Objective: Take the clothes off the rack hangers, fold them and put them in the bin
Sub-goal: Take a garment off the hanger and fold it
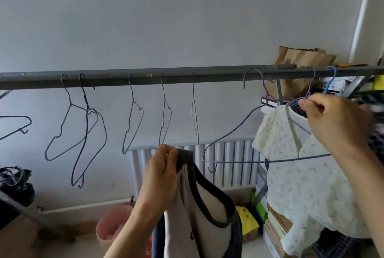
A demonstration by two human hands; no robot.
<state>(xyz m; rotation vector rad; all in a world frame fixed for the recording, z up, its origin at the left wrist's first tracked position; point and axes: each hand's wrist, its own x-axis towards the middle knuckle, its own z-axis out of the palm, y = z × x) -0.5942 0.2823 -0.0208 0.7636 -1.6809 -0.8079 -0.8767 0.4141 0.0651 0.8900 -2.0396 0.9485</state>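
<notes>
A grey rack bar runs across the view with several bare wire hangers on it. My left hand pinches the dark-trimmed strap of a beige sleeveless top that hangs free below the bar. My right hand grips the neck of a purple hanger at a dark checked garment, right beside a white floral shirt still hanging on its hanger. A bare purple hanger hangs tilted between my hands.
A white radiator stands against the wall behind. A pink bin sits on the floor below my left arm. Stacked boxes and a yellow bag crowd the right floor. A brown paper bag rests above the bar.
</notes>
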